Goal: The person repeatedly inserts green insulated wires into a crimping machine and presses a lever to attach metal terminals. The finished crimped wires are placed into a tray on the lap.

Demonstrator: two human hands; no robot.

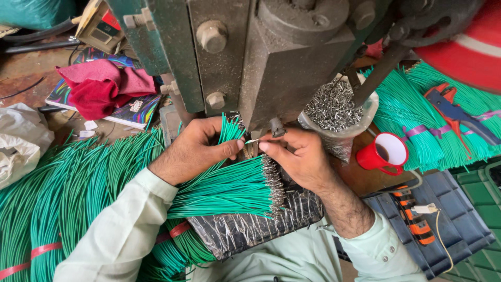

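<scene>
My left hand (195, 149) grips a small bunch of green wires (228, 130) that stick up between thumb and fingers, right under the dark green press machine (271, 57). My right hand (295, 156) pinches a small metal terminal (252, 141) at the press die, fingertip to fingertip with my left thumb. Below both hands a fan of green wires with metal terminal ends (235, 188) lies on a foil-wrapped pad (250, 227).
A plastic bag of loose metal terminals (334, 109) stands right of the press, with a red cup (383, 152) beside it. Bundled green wires (68, 198) fill the left, and more bundles (417, 120) with red-blue pliers (454, 112) lie at the right. Red cloth (104, 86) lies behind.
</scene>
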